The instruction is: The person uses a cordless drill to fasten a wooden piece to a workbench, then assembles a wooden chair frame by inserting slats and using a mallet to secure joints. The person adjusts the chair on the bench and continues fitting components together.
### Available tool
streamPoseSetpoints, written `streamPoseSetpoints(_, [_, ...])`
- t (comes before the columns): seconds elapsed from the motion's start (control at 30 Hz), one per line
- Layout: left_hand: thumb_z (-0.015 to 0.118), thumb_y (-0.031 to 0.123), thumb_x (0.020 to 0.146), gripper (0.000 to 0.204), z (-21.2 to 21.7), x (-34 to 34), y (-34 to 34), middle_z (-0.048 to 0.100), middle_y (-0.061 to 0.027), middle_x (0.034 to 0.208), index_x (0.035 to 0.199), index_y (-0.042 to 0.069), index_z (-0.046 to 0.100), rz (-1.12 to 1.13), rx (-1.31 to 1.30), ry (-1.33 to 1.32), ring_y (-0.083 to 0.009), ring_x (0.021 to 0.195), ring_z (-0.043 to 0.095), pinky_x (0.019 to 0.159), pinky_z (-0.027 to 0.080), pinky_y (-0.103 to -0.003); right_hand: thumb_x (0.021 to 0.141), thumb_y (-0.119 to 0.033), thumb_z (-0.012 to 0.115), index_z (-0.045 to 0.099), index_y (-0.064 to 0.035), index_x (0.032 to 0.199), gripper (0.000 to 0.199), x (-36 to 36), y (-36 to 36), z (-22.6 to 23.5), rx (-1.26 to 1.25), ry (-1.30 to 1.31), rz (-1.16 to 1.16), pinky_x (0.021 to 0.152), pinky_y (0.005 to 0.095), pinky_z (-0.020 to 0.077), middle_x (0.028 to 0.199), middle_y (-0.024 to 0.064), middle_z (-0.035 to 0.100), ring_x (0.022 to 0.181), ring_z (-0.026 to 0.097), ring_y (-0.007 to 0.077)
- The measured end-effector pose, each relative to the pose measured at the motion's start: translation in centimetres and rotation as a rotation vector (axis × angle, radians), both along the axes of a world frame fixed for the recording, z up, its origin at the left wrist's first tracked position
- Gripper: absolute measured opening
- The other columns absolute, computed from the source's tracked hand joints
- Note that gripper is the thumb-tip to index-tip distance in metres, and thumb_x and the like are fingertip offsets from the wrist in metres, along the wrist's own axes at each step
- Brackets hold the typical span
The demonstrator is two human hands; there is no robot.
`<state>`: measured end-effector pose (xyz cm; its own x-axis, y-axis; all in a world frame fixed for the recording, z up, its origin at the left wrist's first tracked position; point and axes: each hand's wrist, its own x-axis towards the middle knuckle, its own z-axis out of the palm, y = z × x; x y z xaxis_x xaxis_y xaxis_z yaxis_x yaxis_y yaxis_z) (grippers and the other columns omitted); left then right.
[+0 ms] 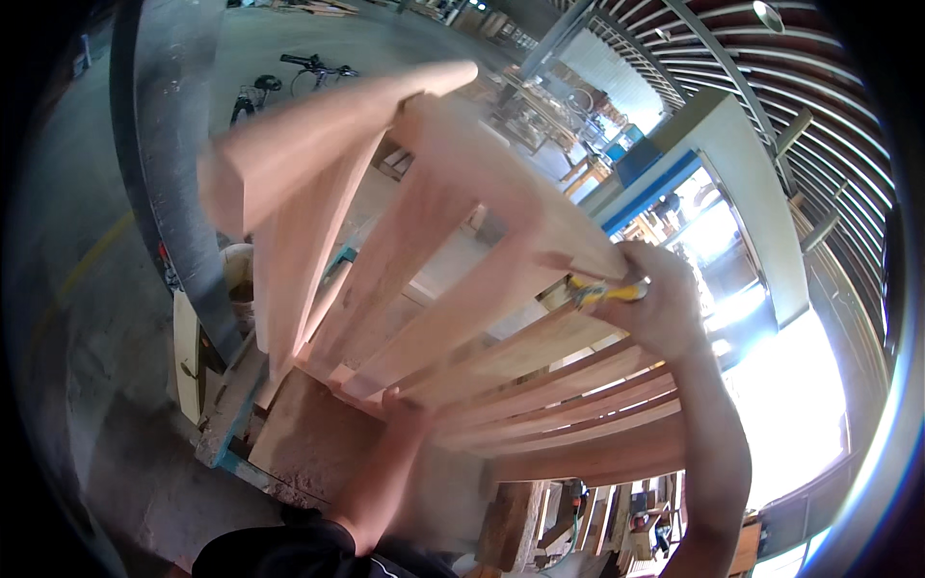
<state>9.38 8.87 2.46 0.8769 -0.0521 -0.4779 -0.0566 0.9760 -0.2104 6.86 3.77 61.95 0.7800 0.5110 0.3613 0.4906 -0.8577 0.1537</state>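
Note:
A large slatted frame of reddish wood stands tilted in front of me, its broad slats spread like a fan and partly blurred. My right hand is closed at the upper right end of its top rail. A small yellow and black hand tool sits in that hand's fingers, its kind unclear. Lower down, my left hand is at the bottom ends of the slats. Motion smears its fingers, so its grip does not show.
Under the frame is a dusty wooden work surface with a teal edge. A grey steel post rises at left, with a bucket beside it. Bicycles stand behind. Lumber and tools lie at lower right.

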Motion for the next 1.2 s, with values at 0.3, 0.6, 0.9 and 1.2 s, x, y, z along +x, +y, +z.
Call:
streamPoseSetpoints(0.3, [0.07,0.021,0.092,0.035,29.4,-2.0,6.4,0.065,-0.0027,0.111,0.121,0.005,0.058,0.052,0.439,-0.529,-0.0198,0.105,0.064,0.092,0.053,-0.036,0.091,-0.04,0.077,0.051,0.0034,0.129,0.063,-9.2,-20.3,12.5,0.679,-0.327,0.117,0.079,0.0318,0.0558,0.104,0.0111,0.067,0.089,0.067,0.018])
streamPoseSetpoints(0.6, [0.08,0.018,0.087,0.051,57.0,-5.9,11.8,0.06,-0.0073,0.111,0.129,0.007,0.053,0.433,0.591,-0.633,-0.0236,0.108,0.059,0.1,0.048,-0.041,0.104,-0.042,0.052,0.064,0.0022,0.102,0.046,-19.5,-30.3,-11.0,1.118,-0.882,-0.57,0.064,0.0378,0.0499,0.079,0.0124,0.064,0.071,0.063,0.0229])
streamPoseSetpoints(0.9, [0.088,0.009,0.076,0.066,55.1,-8.1,10.5,0.063,-0.0157,0.111,0.13,-0.008,0.055,0.694,1.415,-0.767,-0.0244,0.103,0.062,0.095,0.054,-0.042,0.101,-0.023,0.061,0.069,0.0008,0.115,0.029,-12.7,-9.3,-40.3,1.512,-0.074,-0.741,0.07,0.0366,0.0519,0.085,0.0098,0.071,0.078,0.064,0.0172])
streamPoseSetpoints(1.2, [0.086,0.012,0.077,0.067,47.8,-7.8,2.7,0.064,-0.0181,0.117,0.134,-0.002,0.054,0.576,1.918,-0.624,-0.0248,0.102,0.066,0.09,0.058,-0.037,0.102,-0.045,0.056,0.07,-0.0006,0.094,0.047,-8.6,-1.6,-50.5,1.907,0.198,-0.791,0.069,0.0351,0.0511,0.075,0.0076,0.068,0.073,0.065,0.0178])
